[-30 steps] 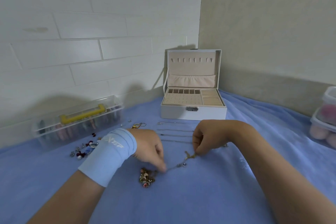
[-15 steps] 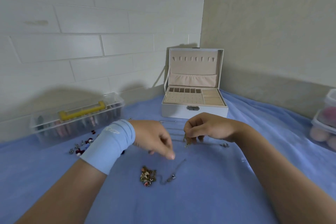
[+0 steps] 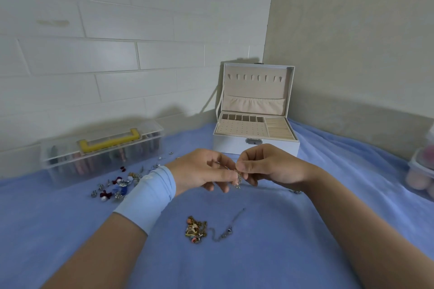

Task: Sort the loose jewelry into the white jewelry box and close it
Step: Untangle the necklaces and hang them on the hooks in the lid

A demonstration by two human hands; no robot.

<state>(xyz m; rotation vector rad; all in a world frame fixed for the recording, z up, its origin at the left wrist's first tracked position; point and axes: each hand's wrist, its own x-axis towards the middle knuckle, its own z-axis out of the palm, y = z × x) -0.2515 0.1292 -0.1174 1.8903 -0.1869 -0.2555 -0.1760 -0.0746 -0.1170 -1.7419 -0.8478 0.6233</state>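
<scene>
The white jewelry box (image 3: pixel 279 146) stands open at the back of the blue cloth, its lid upright and its beige trays showing. In front of it, above the cloth, my right hand (image 3: pixel 270 166) pinches a small gold chain (image 3: pixel 238 179) that dangles from its fingertips. My left hand (image 3: pixel 202 171), with a light blue wristband, meets it and pinches the same chain. On the cloth nearer me lie a colourful charm bracelet (image 3: pixel 195 230) and a thin silver chain (image 3: pixel 229 227). A scatter of earrings and small pieces (image 3: pixel 115 186) lies to the left.
A clear plastic case with a yellow handle (image 3: pixel 103 150) sits at the left against the brick wall. Clear tubs holding pink items (image 3: pixel 422 171) stand at the right edge. Another small piece (image 3: pixel 296 191) lies beside my right forearm.
My right hand has lifted the gold chain off the cloth and raised it toward the box. My left hand let go of the silver chain and came up to join it.
</scene>
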